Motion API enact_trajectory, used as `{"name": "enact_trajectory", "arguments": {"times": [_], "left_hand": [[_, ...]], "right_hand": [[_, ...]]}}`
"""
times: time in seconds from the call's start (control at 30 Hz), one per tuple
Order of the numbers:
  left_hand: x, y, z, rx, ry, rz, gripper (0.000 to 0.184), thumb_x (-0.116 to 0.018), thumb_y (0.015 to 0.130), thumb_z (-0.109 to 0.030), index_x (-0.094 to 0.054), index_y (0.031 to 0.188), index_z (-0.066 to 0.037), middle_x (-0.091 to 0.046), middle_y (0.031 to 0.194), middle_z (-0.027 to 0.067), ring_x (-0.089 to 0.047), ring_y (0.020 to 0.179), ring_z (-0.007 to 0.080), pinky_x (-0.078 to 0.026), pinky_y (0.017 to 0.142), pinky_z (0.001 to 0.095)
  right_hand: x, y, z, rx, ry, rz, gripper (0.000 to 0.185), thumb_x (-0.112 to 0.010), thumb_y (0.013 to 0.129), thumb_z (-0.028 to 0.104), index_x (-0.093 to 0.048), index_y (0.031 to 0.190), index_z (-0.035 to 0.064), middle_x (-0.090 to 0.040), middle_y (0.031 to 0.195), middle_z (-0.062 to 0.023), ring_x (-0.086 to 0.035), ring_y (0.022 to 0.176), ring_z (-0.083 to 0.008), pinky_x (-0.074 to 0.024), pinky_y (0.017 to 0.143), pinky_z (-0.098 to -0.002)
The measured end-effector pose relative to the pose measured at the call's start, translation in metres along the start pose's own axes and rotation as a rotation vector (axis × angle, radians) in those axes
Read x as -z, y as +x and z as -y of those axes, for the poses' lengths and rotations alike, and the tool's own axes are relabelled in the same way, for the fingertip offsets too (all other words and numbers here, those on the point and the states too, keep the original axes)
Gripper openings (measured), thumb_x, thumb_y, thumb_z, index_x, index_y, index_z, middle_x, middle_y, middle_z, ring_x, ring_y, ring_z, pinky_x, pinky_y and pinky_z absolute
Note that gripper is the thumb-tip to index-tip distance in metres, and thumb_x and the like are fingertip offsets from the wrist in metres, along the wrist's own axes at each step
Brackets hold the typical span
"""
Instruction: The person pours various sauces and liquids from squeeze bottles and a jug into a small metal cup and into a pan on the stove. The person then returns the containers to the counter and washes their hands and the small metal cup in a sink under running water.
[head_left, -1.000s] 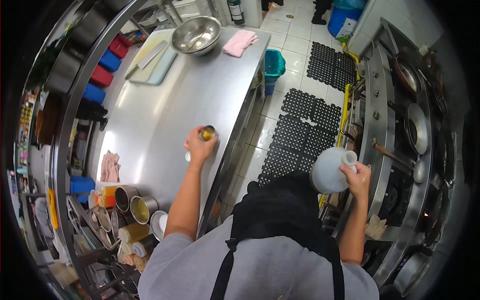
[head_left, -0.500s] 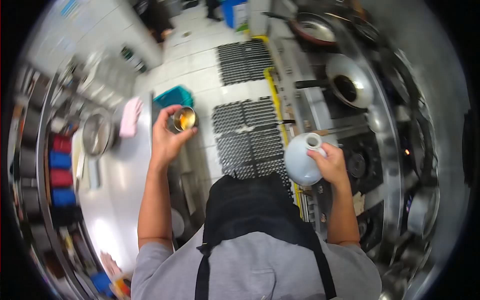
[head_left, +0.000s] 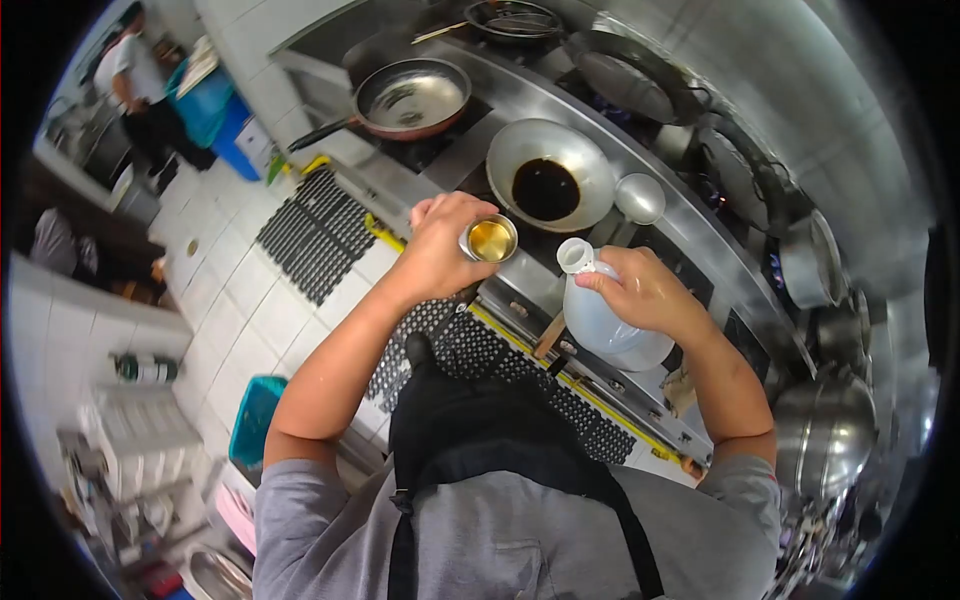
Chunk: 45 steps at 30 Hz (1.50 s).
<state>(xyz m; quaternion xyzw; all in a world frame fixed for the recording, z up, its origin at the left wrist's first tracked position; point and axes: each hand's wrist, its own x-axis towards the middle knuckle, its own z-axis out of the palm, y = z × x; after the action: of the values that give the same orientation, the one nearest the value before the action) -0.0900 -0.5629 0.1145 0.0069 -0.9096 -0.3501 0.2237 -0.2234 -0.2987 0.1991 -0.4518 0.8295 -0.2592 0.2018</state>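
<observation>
My left hand (head_left: 445, 243) is closed around a small metal cup (head_left: 490, 240) with golden liquid in it. The cup is held upright in front of the stove's edge. In my right hand (head_left: 640, 287) is a translucent white plastic jug (head_left: 605, 325), gripped at the handle by its neck. Its mouth is uncapped and points up toward me; how much it holds I cannot tell. Just beyond both hands sits a wok (head_left: 590, 150) with a pool of dark liquid (head_left: 545, 190) in the bottom. A ladle (head_left: 640, 198) lies beside the wok, on its right.
A red-sided frying pan (head_left: 412, 98) stands on the stove at the back. More woks (head_left: 625, 85) and a pot (head_left: 808, 262) line the far side, with small flames near some. Black mats (head_left: 318, 235) cover part of the tiled floor. A person (head_left: 145, 95) stands far left.
My view has turned right, from the aisle between counter and stove to the stove. The cup in my left hand and the jug in my right are now close together near the wok.
</observation>
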Motion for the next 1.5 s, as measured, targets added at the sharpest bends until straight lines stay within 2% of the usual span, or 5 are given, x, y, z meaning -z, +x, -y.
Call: {"name": "enact_trajectory", "arguments": {"times": [0.4,0.57,0.67,1.3,1.5], "left_hand": [[-0.035,0.153,0.056,-0.310,-0.160,0.237,0.059,-0.089,0.065,-0.020,-0.069,0.119,-0.010,-0.064,0.118,0.0092,-0.057,0.119,0.0307,-0.030,0.111,0.0430],[-0.047,0.173,0.057,-0.319,-0.155,0.263,0.058,-0.089,0.065,-0.022,-0.069,0.118,-0.009,-0.065,0.118,0.0092,-0.058,0.119,0.0296,-0.031,0.109,0.0425],[-0.055,0.185,0.060,-0.340,-0.158,0.252,0.058,-0.089,0.066,-0.022,-0.069,0.118,-0.008,-0.065,0.117,0.0093,-0.059,0.118,0.0289,-0.031,0.109,0.0425],[-0.079,0.207,0.064,-0.295,-0.134,0.319,0.063,-0.089,0.064,-0.028,-0.070,0.120,-0.008,-0.064,0.121,0.0119,-0.056,0.126,0.0338,-0.028,0.114,0.0462],[-0.081,0.203,0.066,-0.322,-0.135,0.264,0.061,-0.086,0.064,-0.026,-0.072,0.119,-0.005,-0.066,0.115,0.0133,-0.059,0.120,0.0299,-0.031,0.112,0.0456]], "right_hand": [[0.055,0.098,0.009,-0.354,-0.256,0.067,0.044,-0.068,0.098,0.039,-0.072,0.103,-0.0048,-0.069,0.088,-0.0307,-0.069,0.088,-0.0469,-0.0528,0.081,-0.0521],[0.063,0.116,-0.013,-0.328,-0.300,0.094,0.046,-0.068,0.098,0.039,-0.072,0.103,-0.0056,-0.070,0.098,-0.0316,-0.069,0.097,-0.0471,-0.0529,0.086,-0.0520],[0.065,0.121,-0.030,-0.248,-0.334,0.055,0.039,-0.069,0.097,0.035,-0.071,0.101,-0.0039,-0.069,0.089,-0.0290,-0.068,0.086,-0.0455,-0.0526,0.078,-0.0503],[0.086,0.152,-0.039,-0.318,-0.439,0.242,0.044,-0.073,0.094,0.039,-0.072,0.099,-0.0046,-0.070,0.090,-0.0286,-0.069,0.090,-0.0458,-0.0524,0.080,-0.0511],[0.087,0.153,-0.048,-0.282,-0.452,0.233,0.044,-0.073,0.094,0.039,-0.071,0.095,-0.0054,-0.069,0.088,-0.0293,-0.068,0.089,-0.0464,-0.0521,0.079,-0.0516]]}}
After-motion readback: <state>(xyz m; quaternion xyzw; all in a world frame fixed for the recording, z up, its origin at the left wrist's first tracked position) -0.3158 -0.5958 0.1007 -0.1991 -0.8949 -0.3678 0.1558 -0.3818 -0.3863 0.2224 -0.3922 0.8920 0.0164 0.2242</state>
